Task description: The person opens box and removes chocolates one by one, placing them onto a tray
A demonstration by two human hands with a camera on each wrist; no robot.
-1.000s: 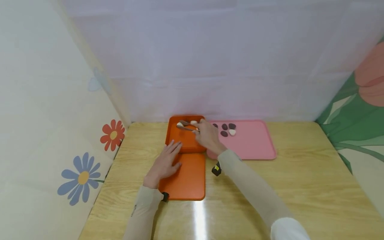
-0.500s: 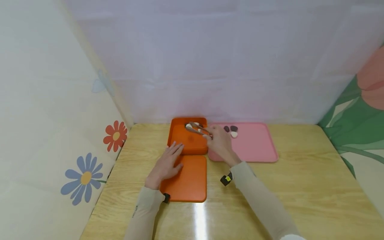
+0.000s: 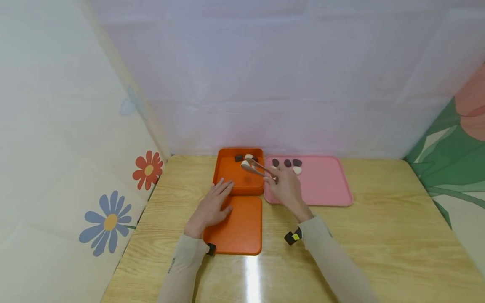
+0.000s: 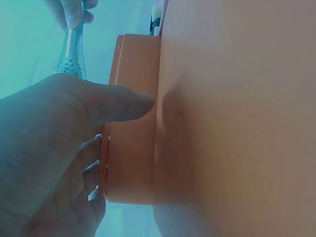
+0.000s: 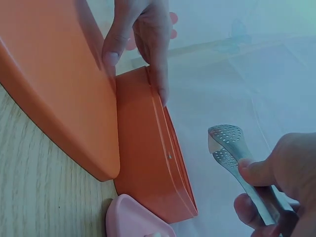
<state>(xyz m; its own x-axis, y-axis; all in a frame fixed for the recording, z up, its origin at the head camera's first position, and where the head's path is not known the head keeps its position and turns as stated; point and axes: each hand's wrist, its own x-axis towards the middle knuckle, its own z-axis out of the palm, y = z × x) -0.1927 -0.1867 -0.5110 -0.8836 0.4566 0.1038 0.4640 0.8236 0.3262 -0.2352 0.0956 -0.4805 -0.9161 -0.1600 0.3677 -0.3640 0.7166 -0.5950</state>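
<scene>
My right hand (image 3: 287, 185) grips metal tongs (image 3: 254, 171) above the right part of an orange box (image 3: 227, 173). Between the perforated tong tips is a small white piece (image 5: 214, 143), raised above the box rim. Inside the box, along its back, lie a dark block (image 3: 238, 158) and a white piece (image 3: 249, 156), with others partly behind the tongs. My left hand (image 3: 212, 207) rests at the box's front left rim, fingers straight, thumb near the front wall. An orange lid-like panel (image 3: 238, 227) lies in front of the box, partly under that hand.
A pink tray (image 3: 327, 185) stands right beside the box. Several dark pebble-like pieces (image 3: 297, 162) and a white one (image 3: 297, 170) lie at its back left. A pale sheet (image 3: 242, 84) rises behind the wooden table (image 3: 379, 219).
My right hand has drawn the tongs and white piece rightward and up from the box's back left, uncovering the dark block. My left hand stays at the rim.
</scene>
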